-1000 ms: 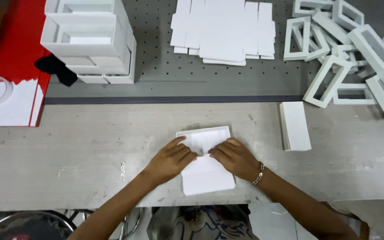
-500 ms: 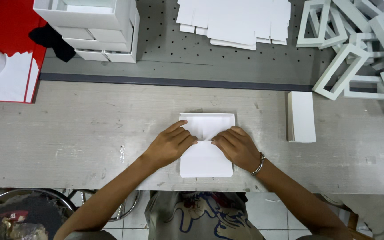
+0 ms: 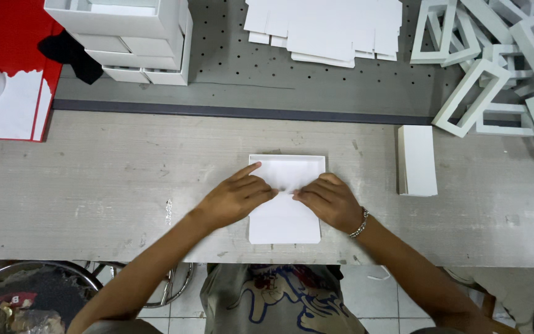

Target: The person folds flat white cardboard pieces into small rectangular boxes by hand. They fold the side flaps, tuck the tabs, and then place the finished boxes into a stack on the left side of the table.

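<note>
A flat white card sheet (image 3: 285,218) lies in the middle of the desk (image 3: 94,185), its long side running away from the person. A small white box (image 3: 418,159) sits to its right, well apart. The left hand (image 3: 237,199) and right hand (image 3: 327,200) press flat on the sheet, fingertips almost meeting, gripping nothing.

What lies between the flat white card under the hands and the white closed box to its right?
Bare grey wooden tabletop separates the flat white card from the white closed box, per the head view.
</note>
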